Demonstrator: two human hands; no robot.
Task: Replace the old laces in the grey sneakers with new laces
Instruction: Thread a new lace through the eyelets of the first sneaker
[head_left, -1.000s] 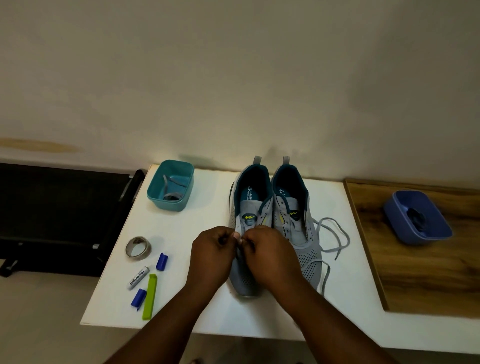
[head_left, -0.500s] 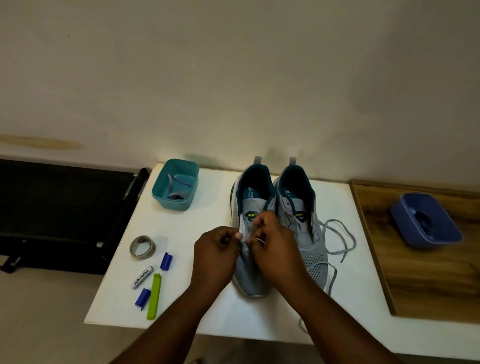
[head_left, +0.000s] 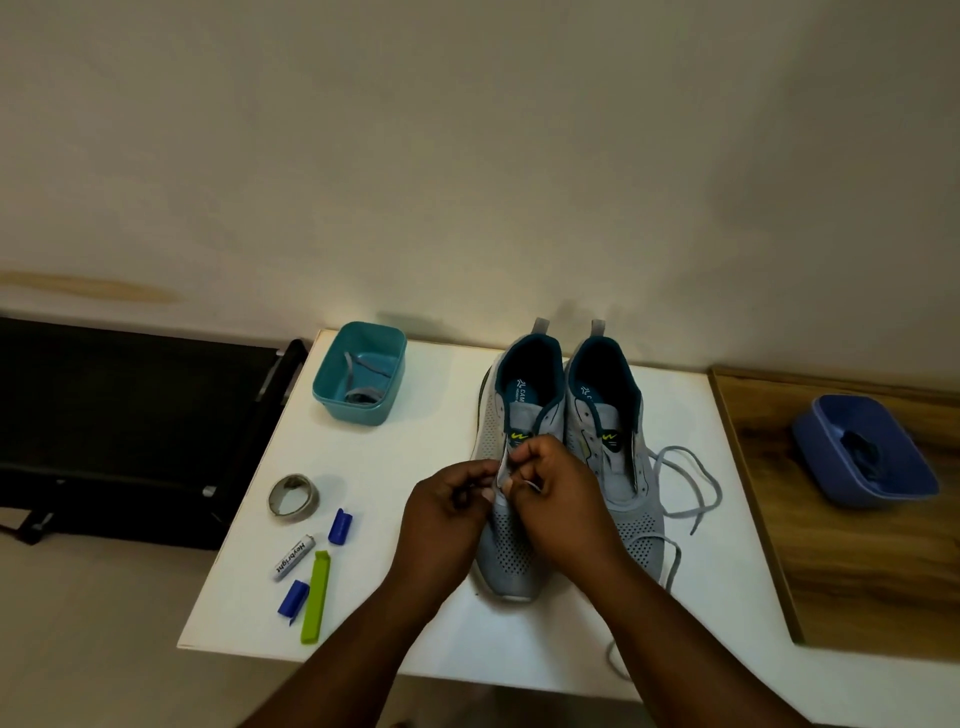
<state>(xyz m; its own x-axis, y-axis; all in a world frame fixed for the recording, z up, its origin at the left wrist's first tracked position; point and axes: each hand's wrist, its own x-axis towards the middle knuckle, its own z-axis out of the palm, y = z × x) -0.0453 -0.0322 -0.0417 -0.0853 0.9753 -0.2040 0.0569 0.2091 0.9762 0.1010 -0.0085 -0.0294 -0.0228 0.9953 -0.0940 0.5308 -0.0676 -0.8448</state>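
Note:
Two grey sneakers with teal lining stand side by side on the white table (head_left: 457, 634), toes toward me. Over the eyelets of the left sneaker (head_left: 506, 551) my left hand (head_left: 449, 506) and my right hand (head_left: 563, 499) meet. Each pinches a grey lace end; a short strip of lace shows between the thumbs. The right sneaker (head_left: 610, 415) has a loose grey lace (head_left: 691, 483) trailing off to its right and down past the table's front edge. My hands hide the left sneaker's eyelets.
A teal tub (head_left: 387, 395) with grey laces stands at the back left. A blue tub (head_left: 831, 467) with dark laces sits on the wooden board (head_left: 857, 582) at right. Tape roll (head_left: 293, 496), marker (head_left: 294, 557), blue caps (head_left: 340, 526) and green clip (head_left: 317, 597) lie front left.
Both hands have shifted slightly up the left sneaker toward its tongue, and my right hand has drawn the lace a little further. The view has drifted a bit.

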